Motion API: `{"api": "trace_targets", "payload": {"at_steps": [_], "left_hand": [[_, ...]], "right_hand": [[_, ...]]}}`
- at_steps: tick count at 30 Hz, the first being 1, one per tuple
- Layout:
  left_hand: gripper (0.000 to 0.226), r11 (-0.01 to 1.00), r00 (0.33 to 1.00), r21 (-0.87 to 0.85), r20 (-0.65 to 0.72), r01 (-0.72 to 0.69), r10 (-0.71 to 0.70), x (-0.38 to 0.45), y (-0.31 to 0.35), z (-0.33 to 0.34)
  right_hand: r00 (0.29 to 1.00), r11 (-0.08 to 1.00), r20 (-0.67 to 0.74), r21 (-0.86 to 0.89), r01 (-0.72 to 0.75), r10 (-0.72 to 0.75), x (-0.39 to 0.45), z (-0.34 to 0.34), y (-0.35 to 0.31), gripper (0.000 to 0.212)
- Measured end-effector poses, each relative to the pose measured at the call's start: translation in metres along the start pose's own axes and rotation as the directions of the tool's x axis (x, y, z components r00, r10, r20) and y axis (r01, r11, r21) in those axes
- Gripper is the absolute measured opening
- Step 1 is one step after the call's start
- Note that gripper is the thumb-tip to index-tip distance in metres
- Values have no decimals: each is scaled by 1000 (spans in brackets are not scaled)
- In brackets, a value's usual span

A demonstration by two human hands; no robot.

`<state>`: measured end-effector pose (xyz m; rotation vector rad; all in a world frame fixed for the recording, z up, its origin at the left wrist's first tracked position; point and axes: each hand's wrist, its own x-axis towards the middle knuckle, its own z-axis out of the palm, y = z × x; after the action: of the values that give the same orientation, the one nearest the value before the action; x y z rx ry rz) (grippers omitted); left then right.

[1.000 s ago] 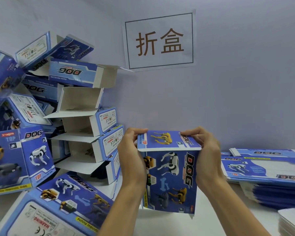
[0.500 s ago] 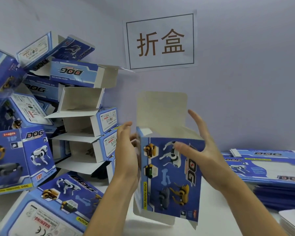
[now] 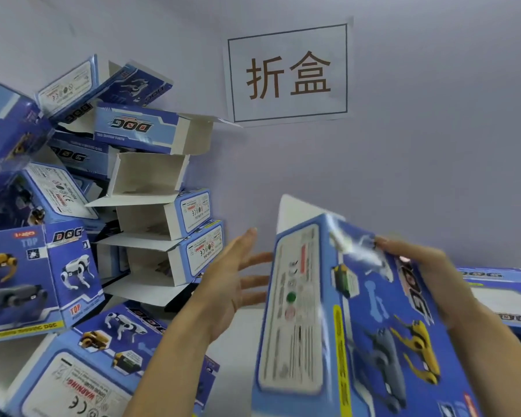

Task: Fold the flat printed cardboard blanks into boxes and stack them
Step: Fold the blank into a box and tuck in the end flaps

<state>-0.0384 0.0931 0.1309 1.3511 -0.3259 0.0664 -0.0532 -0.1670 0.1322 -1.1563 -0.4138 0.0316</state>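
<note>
Writing: the white paper wall sign (image 3: 288, 74) reads "折盒"; the blue printed cardboard box (image 3: 358, 320) reads "DOG".
Right hand (image 3: 427, 284): you grip the blurred box at its right side, raised above the white desk (image 3: 238, 335).
Left hand (image 3: 232, 284): fingers spread, holding nothing, just beside the box.
Pile of folded blue boxes (image 3: 97, 224): on your left, glossy, open flaps.

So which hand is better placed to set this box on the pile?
Probably the right hand: it grips the box. The left hand is open beside it, though nearer the pile.
</note>
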Motion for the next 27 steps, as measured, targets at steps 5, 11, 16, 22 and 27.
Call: {"api": "trace_targets", "payload": {"at_steps": [5,11,16,22,27], "left_hand": [[18,994,995,110,-100,-2,13,1,-7,-6],[18,998,1000,61,20,0,-1,1,-17,-7],[34,997,985,47,157,66,-73,0,-28,17],[15,997,996,52,66,61,-64,1,-28,16],[16,999,999,24,36,23,-24,2,-28,15]], "right_hand": [[941,892,91,-359,-275,327,13,19,16,60],[964,974,142,-46,-220,224,7,19,18,65],[997,904,-56,-420,-74,56,19,23,19,28],[996,902,-53,-422,-93,78,26,14,29,19],[1000,908,-23,-418,-28,20,30,8,35,42]]}}
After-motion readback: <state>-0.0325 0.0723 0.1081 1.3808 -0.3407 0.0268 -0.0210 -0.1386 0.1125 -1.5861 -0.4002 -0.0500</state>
